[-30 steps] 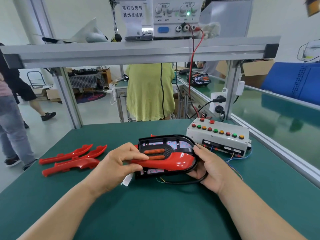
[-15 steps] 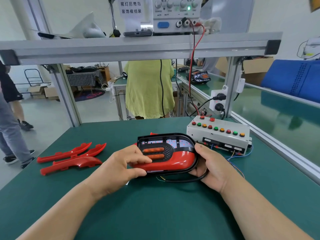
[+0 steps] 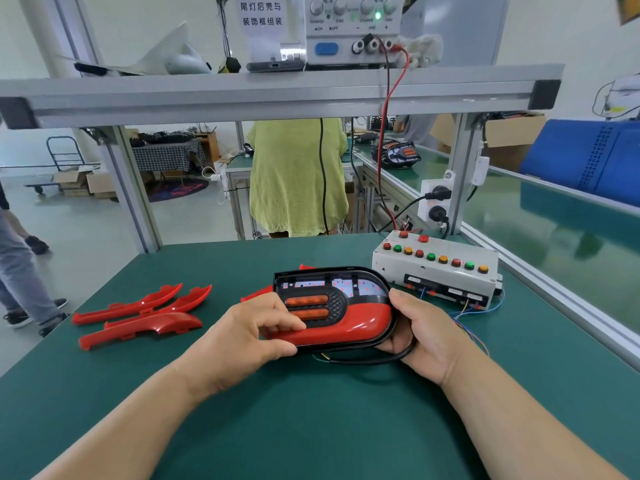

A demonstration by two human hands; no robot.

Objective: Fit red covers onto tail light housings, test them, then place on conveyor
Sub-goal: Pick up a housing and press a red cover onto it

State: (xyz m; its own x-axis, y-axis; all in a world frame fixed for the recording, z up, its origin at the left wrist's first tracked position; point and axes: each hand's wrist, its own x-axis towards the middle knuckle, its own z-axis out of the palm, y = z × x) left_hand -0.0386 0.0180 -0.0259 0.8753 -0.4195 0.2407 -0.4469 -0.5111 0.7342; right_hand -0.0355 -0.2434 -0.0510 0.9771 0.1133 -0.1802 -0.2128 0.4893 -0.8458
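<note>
A black tail light housing [image 3: 332, 282] with two orange lenses lies on the green table [image 3: 311, 410] in the middle. A red cover [image 3: 356, 320] sits along its near edge. My left hand [image 3: 249, 337] grips the left end of the housing and cover, fingers over the top, thumb underneath. My right hand [image 3: 419, 334] cups the rounded right end, with a black cable [image 3: 367, 360] running under it. Three loose red covers [image 3: 138, 317] lie to the left. Another red cover [image 3: 256, 293] peeks out behind the housing.
A white test box [image 3: 436, 268] with coloured buttons stands at the right, thin wires trailing from it. Right of it runs the green conveyor [image 3: 554, 230] with another tail light [image 3: 398, 154] far back. A power supply [image 3: 349, 29] sits on the shelf overhead. A person in yellow stands ahead.
The red cover has dropped from a tilted position to lie flush along the housing's near edge. Both hands stay on the ends.
</note>
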